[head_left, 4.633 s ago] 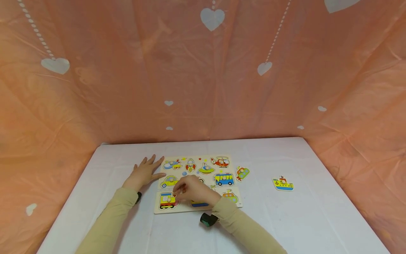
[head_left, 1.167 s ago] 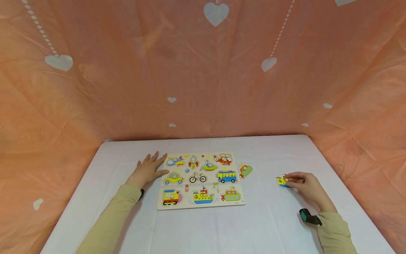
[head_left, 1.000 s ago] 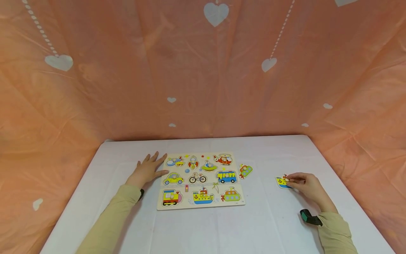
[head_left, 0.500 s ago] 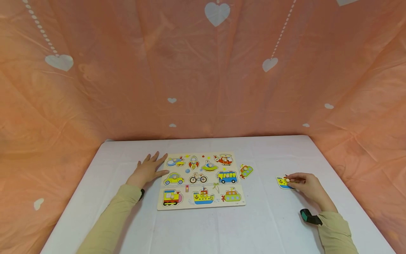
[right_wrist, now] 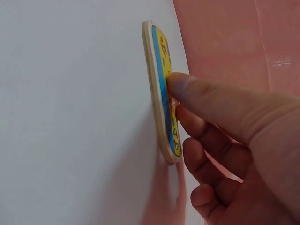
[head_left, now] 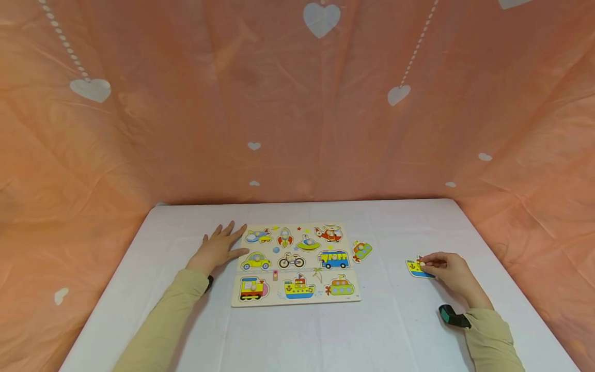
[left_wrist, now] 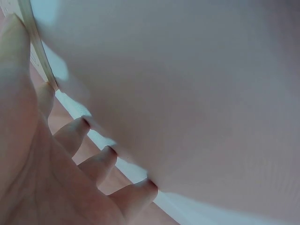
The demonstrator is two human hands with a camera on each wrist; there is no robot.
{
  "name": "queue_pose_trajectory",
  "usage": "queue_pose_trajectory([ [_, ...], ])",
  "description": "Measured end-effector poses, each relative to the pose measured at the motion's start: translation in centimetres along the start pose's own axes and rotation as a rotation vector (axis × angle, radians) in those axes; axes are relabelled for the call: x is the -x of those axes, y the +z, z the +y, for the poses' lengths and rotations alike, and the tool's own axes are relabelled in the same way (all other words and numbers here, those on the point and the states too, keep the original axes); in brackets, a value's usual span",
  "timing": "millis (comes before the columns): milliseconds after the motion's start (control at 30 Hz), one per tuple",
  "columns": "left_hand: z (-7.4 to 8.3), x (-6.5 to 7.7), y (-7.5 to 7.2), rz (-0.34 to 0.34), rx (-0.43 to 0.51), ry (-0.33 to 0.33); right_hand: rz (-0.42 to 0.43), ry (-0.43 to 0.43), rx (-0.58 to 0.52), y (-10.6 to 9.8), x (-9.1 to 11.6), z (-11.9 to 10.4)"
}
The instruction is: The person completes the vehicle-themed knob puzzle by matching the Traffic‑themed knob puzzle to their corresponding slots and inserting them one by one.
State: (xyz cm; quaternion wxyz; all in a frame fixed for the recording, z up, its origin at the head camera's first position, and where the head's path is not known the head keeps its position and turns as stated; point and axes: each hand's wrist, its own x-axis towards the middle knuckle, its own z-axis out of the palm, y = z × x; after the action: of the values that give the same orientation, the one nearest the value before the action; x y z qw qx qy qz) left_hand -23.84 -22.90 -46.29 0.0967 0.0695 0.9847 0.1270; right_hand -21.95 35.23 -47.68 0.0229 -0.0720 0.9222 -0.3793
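My right hand (head_left: pixel 450 272) pinches the knob of a wooden ship puzzle piece (head_left: pixel 417 268), blue and yellow, at the right of the table. In the right wrist view, thumb and forefinger meet on the ship piece (right_wrist: pixel 164 93), and the other fingers curl loosely beside it. Spread fingers of my left hand (head_left: pixel 215 253) touch the left edge of the wooden puzzle board (head_left: pixel 307 304). The left wrist view has the thumb and forefinger at the board's edge (left_wrist: pixel 43 61), with the other fingertips on the tablecloth. A printed ship picture (head_left: pixel 299 288) shows in the board's bottom row.
A loose submarine piece (head_left: pixel 362 251) lies beside the board's right edge. Knobbed vehicle pieces, such as a train (head_left: pixel 252 289) and a bus (head_left: pixel 334 259), sit in the board. An orange curtain (head_left: pixel 297 129) with hearts stands behind the white table (head_left: pixel 297 341).
Earlier my right hand was over the board near the train; it then moved right to the ship piece and has pinched it since. The left hand stays at the board's edge.
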Motion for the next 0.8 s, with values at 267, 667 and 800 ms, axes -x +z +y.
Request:
queue_pose_trajectory([
  [267, 0.0, 0.1, -0.1, 0.016, 0.003, 0.013, -0.009, -0.04, 0.023, 0.2, -0.8, -1.1],
  [667, 0.3, 0.3, -0.2, 0.011, 0.016, 0.009, -0.012, -0.124, 0.063, 1.7, -3.2, -4.2],
  [800, 0.2, 0.3, -0.2, 0.012, 0.021, 0.001, -0.019, -0.156, 0.039, 2.5, -3.9, -5.3],
])
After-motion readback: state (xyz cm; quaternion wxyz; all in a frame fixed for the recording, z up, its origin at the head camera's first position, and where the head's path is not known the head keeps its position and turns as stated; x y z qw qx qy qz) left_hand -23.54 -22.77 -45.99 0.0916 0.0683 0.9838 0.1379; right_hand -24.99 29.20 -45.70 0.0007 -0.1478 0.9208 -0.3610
